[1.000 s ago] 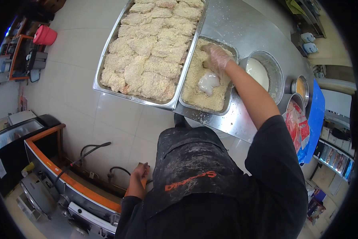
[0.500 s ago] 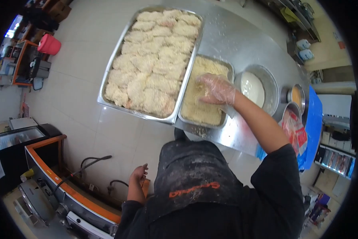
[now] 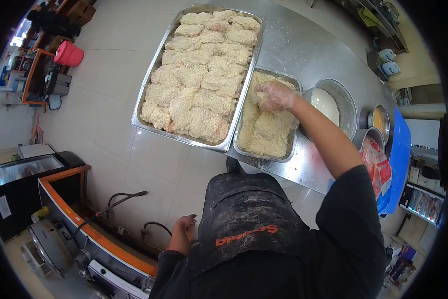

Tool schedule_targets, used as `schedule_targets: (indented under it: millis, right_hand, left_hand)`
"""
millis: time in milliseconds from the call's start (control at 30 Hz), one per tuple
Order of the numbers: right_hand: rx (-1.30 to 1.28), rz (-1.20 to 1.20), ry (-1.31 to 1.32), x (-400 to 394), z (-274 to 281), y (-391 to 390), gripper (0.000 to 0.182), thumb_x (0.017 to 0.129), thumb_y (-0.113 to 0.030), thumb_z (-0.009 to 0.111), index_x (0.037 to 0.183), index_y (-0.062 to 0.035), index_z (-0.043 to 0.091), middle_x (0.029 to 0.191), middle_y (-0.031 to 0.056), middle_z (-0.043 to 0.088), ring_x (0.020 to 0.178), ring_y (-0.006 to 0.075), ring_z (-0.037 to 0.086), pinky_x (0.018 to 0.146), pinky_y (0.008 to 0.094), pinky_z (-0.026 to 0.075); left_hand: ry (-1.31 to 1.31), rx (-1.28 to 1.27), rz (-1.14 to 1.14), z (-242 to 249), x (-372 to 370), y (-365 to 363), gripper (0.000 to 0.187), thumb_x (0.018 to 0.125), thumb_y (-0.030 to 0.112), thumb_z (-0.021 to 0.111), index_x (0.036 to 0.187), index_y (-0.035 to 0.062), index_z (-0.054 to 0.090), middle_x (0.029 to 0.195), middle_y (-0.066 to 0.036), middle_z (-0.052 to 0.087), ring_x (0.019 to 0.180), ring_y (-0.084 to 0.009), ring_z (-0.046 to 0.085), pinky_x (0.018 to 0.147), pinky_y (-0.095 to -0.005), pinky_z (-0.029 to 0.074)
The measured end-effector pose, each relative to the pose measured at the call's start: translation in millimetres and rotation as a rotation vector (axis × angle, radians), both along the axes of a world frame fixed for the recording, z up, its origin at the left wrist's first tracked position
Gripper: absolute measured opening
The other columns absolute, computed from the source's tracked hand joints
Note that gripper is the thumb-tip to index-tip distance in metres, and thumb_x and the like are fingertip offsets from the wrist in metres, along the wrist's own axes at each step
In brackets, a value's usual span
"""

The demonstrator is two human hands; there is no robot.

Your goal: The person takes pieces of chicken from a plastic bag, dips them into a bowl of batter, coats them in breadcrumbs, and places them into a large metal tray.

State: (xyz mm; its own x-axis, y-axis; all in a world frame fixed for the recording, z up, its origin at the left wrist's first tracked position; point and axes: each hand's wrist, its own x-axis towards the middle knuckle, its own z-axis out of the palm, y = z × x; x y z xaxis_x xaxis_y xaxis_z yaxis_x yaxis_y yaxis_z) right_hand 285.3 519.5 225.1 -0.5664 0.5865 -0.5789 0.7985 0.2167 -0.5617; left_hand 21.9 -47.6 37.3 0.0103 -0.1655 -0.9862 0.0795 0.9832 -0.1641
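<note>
My right hand (image 3: 278,96), in a clear plastic glove, is at the far part of a small metal tray (image 3: 295,149) filled with pale breadcrumbs (image 3: 254,134). Its fingers curl down into the crumbs and look closed on some of them; the fingertips are partly hidden. A crumb-covered lump (image 3: 270,123) shows in the tray, nearer to me than the hand. Left of it stands a large metal tray (image 3: 138,112) packed with rows of breaded pieces (image 3: 196,74), which look like chicken. My bare left hand (image 3: 185,225) hangs low beside my apron, fingers loosely apart, holding nothing.
Right of the crumbs, a metal bowl (image 3: 351,107) holds white batter (image 3: 326,105). Beyond it are a small bowl of orange liquid (image 3: 380,121) and a pot with a red-and-white plastic bag (image 3: 376,162). The large tray overhangs the left edge of the steel table (image 3: 309,42).
My right hand has moved away from me within the crumb tray. The crumbs are now heaped, and a coated lump shows. My left hand stays low at my side.
</note>
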Motion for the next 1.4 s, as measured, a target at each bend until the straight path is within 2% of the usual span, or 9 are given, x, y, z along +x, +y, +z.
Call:
schedule_targets:
  millis: [67, 167, 333, 567, 767, 900, 1033, 1167, 1400]
  right_hand:
    - [0.089, 0.246, 0.049, 14.9, 10.6, -5.0, 0.050, 0.077, -0.022, 0.076, 0.125, -0.0136, 0.064, 0.110, 0.0172, 0.069, 0.102, 0.0307, 0.066, 0.094, 0.0398, 0.052]
    - [-0.083, 0.382, -0.056, 20.4, 39.7, -3.1, 0.074, 0.066, -0.030, 0.085, 0.132, -0.0094, 0.057, 0.122, 0.0172, 0.063, 0.111, 0.0309, 0.061, 0.098, 0.0407, 0.049]
    - [0.475, 0.726, -0.361, 44.7, 19.3, 8.2, 0.090, 0.059, -0.024, 0.085, 0.139, -0.0114, 0.048, 0.130, 0.0141, 0.057, 0.112, 0.0340, 0.059, 0.098, 0.0396, 0.048]
    - [0.328, 0.661, -0.300, 36.1, 20.5, 17.4, 0.056, 0.077, -0.011, 0.072, 0.130, -0.0103, 0.053, 0.125, 0.0154, 0.060, 0.118, 0.0327, 0.059, 0.095, 0.0387, 0.050]
    - [0.229, 0.194, 0.042, 45.9, 23.8, -16.9, 0.025, 0.081, -0.015, 0.064, 0.104, -0.0074, 0.061, 0.101, 0.0153, 0.063, 0.093, 0.0326, 0.064, 0.080, 0.0423, 0.053]
    - [0.506, 0.522, -0.108, 34.2, 53.0, -79.7, 0.031, 0.081, -0.012, 0.059, 0.111, -0.0063, 0.064, 0.117, 0.0146, 0.061, 0.105, 0.0338, 0.061, 0.094, 0.0420, 0.049]
    - [0.374, 0.447, -0.208, 31.3, 59.4, -107.0, 0.055, 0.078, -0.014, 0.062, 0.132, -0.0084, 0.053, 0.128, 0.0178, 0.055, 0.122, 0.0350, 0.050, 0.105, 0.0454, 0.040]
    - [0.604, 0.193, -0.215, 47.0, 32.0, -120.2, 0.067, 0.083, -0.027, 0.059, 0.144, -0.0042, 0.040, 0.145, 0.0234, 0.042, 0.138, 0.0386, 0.036, 0.115, 0.0462, 0.030]
    - [0.678, 0.025, -0.362, -10.7, -19.1, -66.9, 0.070, 0.092, -0.045, 0.040, 0.150, -0.0069, 0.033, 0.153, 0.0209, 0.034, 0.141, 0.0371, 0.033, 0.116, 0.0451, 0.025]
  left_hand:
    - [-0.012, -0.041, 0.067, -23.6, -5.0, -15.3, 0.046, 0.093, 0.040, 0.052, 0.130, 0.0126, 0.059, 0.086, -0.006, 0.061, 0.060, -0.0174, 0.049, 0.054, -0.0346, 0.039]
    - [-0.040, -0.144, 0.053, -48.8, -13.6, -23.4, 0.045, 0.092, 0.043, 0.055, 0.124, 0.0133, 0.061, 0.085, -0.006, 0.061, 0.059, -0.0144, 0.046, 0.052, -0.0329, 0.037]
    - [-0.022, -0.087, 0.011, -3.3, -13.4, 16.9, 0.036, 0.094, 0.043, 0.053, 0.106, 0.0103, 0.062, 0.069, -0.001, 0.056, 0.050, -0.0111, 0.040, 0.047, -0.0310, 0.033]
    - [0.068, 0.012, -0.097, 34.8, -7.2, 39.4, 0.035, 0.096, 0.041, 0.052, 0.104, 0.0094, 0.065, 0.071, -0.001, 0.060, 0.054, -0.0111, 0.047, 0.051, -0.0285, 0.038]
    - [-0.344, 0.916, 0.112, 193.9, -38.7, 212.5, 0.045, 0.099, 0.047, 0.048, 0.103, 0.0058, 0.065, 0.078, -0.004, 0.063, 0.071, -0.0154, 0.062, 0.068, -0.0294, 0.048]
    - [-0.793, 1.688, 0.436, 257.4, -30.7, 424.0, 0.057, 0.102, 0.046, 0.040, 0.126, -0.0035, 0.056, 0.118, -0.018, 0.064, 0.115, -0.0303, 0.059, 0.100, -0.0425, 0.045]
    - [0.051, 1.532, 1.008, 273.8, -65.4, 599.0, 0.056, 0.104, 0.041, 0.034, 0.141, -0.0001, 0.042, 0.141, -0.015, 0.047, 0.133, -0.0276, 0.043, 0.113, -0.0428, 0.030]
    - [1.060, 2.003, 0.465, 218.4, -202.6, 639.1, 0.050, 0.103, 0.030, 0.045, 0.136, -0.0069, 0.045, 0.135, -0.021, 0.054, 0.124, -0.0244, 0.052, 0.108, -0.0321, 0.038]
    - [1.026, 1.621, 0.298, 183.4, -201.3, 454.5, 0.058, 0.103, 0.039, 0.042, 0.135, -0.0094, 0.045, 0.134, -0.020, 0.052, 0.127, -0.0289, 0.047, 0.108, -0.0368, 0.035]
